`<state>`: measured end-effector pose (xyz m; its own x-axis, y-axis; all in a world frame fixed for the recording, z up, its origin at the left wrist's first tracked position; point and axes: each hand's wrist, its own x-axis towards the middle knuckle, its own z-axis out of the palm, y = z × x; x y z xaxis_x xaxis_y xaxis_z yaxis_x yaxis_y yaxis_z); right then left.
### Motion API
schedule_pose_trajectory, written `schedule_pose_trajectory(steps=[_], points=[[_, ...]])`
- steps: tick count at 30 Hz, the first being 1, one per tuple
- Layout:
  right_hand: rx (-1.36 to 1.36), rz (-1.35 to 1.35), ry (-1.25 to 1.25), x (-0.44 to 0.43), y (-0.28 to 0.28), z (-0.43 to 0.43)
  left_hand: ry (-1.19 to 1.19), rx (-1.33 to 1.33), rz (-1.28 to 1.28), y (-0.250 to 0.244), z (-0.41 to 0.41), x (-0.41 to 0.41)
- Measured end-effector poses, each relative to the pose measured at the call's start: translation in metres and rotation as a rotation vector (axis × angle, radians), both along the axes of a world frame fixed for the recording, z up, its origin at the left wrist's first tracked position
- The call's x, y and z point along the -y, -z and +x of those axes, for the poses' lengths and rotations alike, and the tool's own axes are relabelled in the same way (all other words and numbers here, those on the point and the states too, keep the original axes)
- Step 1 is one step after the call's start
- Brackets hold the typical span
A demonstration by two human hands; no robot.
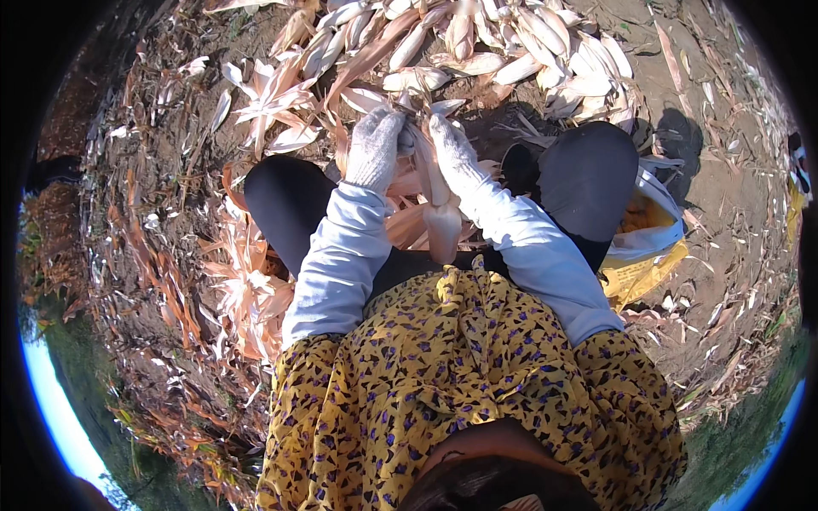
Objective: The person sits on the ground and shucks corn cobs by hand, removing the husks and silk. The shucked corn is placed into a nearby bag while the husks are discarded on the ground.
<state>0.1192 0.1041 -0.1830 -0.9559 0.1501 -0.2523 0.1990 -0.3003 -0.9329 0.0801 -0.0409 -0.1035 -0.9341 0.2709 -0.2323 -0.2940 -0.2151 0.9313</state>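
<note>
My left hand (377, 144), in a pale knitted glove, grips the upper part of a dry corn husk (427, 167) between my knees. On the other side of it, my right hand (451, 145), gloved alike, holds the husk's upper edge with bent fingers. The husk hangs down towards my lap, with a pale, broad piece (443, 230) at its lower end. Whether a cob is inside cannot be told. Loose dry husks (406, 223) lie beneath my hands, between my legs.
A heap of corn ears in dry husks (473, 64) lies ahead. Peeled husks (252, 287) are piled by my left leg. By my right knee stands an open white and yellow sack (664, 211) with orange-yellow contents. Dry leaf litter covers the soil around.
</note>
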Motion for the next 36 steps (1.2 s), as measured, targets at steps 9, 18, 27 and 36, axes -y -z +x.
schedule_pose_trajectory(steps=[9, 18, 27, 36], points=[[-0.206, 0.803, 0.036, -0.011, -0.064, 0.027, 0.126, -0.130, -0.333, -0.017, 0.013, -0.028], [-0.130, 0.435, 0.177, -0.009, -0.087, 0.031, 0.005, -0.480, -0.500, 0.031, -0.006, -0.036], [-0.065, 0.203, 0.147, -0.007, -0.101, 0.005, -0.064, 0.245, 0.295, 0.059, -0.041, -0.020], [-0.025, -0.256, 0.276, 0.001, -0.061, 0.010, 0.077, 0.156, 0.512, 0.070, -0.012, -0.023]])
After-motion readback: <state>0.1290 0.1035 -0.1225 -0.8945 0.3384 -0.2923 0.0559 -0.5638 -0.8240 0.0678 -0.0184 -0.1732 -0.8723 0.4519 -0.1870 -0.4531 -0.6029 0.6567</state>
